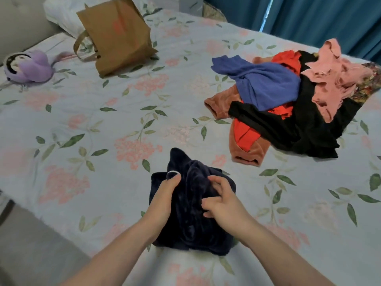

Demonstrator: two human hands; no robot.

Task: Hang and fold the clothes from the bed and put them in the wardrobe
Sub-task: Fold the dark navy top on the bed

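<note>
A dark navy velvet garment (pixel 191 228) lies bunched on the floral bedspread (pixel 99 124) near the bed's front edge. My left hand (pixel 165 195) grips its left side, thumb on top of the fabric. My right hand (pixel 222 201) pinches a fold on its right side with curled fingers. A heap of clothes sits to the right: a blue top (pixel 266 83), a black garment (pixel 288 129), a red piece (pixel 245 135), a pink top (pixel 338 83) and a rust velvet piece (pixel 249 153).
A brown paper bag (pixel 117 36) stands toward the back left, with a white pillow (pixel 61 15) behind it. A purple plush toy (pixel 26 67) lies at the far left. Blue curtains (pixel 321 15) hang behind the bed. Grey floor (pixel 31 244) shows at the bottom left.
</note>
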